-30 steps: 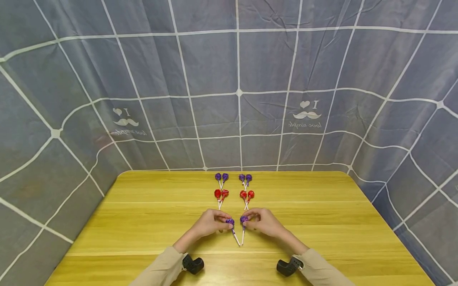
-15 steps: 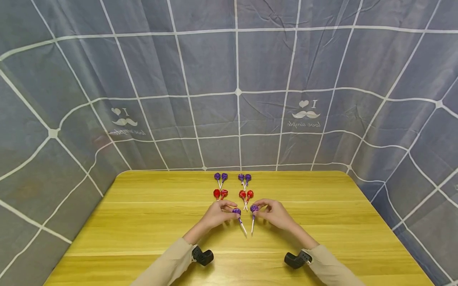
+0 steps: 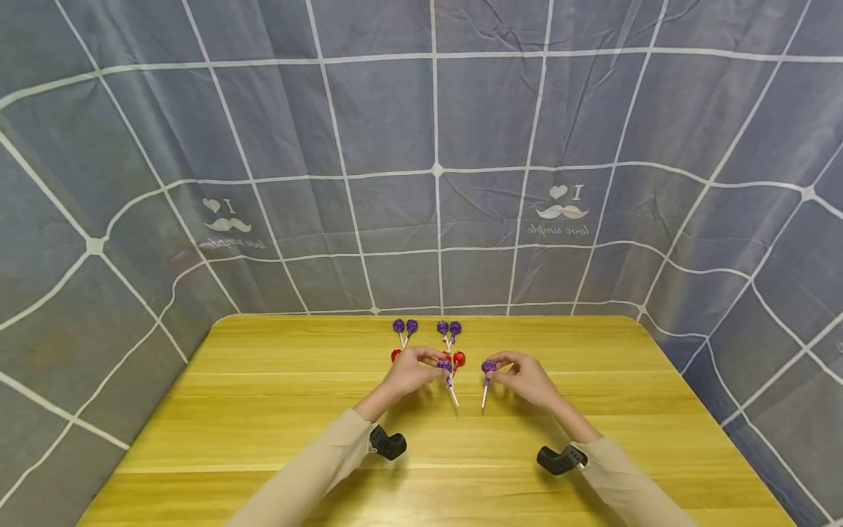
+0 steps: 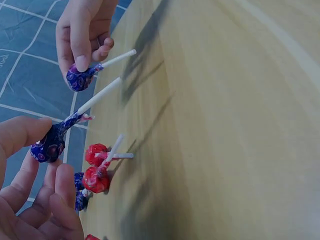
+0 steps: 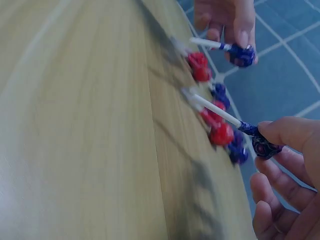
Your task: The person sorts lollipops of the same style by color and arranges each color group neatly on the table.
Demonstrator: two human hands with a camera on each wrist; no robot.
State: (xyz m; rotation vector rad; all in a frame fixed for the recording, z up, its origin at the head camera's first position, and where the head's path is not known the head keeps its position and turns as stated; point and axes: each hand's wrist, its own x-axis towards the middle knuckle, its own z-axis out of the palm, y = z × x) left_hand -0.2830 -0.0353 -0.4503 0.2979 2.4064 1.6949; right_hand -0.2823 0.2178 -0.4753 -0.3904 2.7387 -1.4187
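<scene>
My left hand (image 3: 410,372) pinches a purple-wrapped lollipop (image 4: 48,144) by its candy head, thumb on one side and fingers on the other. In the same way my right hand (image 3: 528,379) holds a second purple lollipop (image 5: 265,146). Both white sticks point back toward me and slant downward, and their shadows fall apart from them on the wood. In the head view the left hand overlaps the red lollipops behind it; one red head (image 3: 459,359) shows just right of its fingertips, another (image 3: 396,354) peeks out at its left. The right hand is farther right, beside them.
At the far edge of the yellow wooden table (image 3: 276,410) lie two pairs of purple lollipops, one left (image 3: 411,326) and one right (image 3: 455,328), sticks crossing. A grey curtain (image 3: 382,219) with white lines rises right behind that edge. Each wrist carries a black camera mount (image 3: 388,443).
Both hands have moved forward and to the right with their lollipops, and the gap between them has widened. The left hand now covers part of the red lollipops.
</scene>
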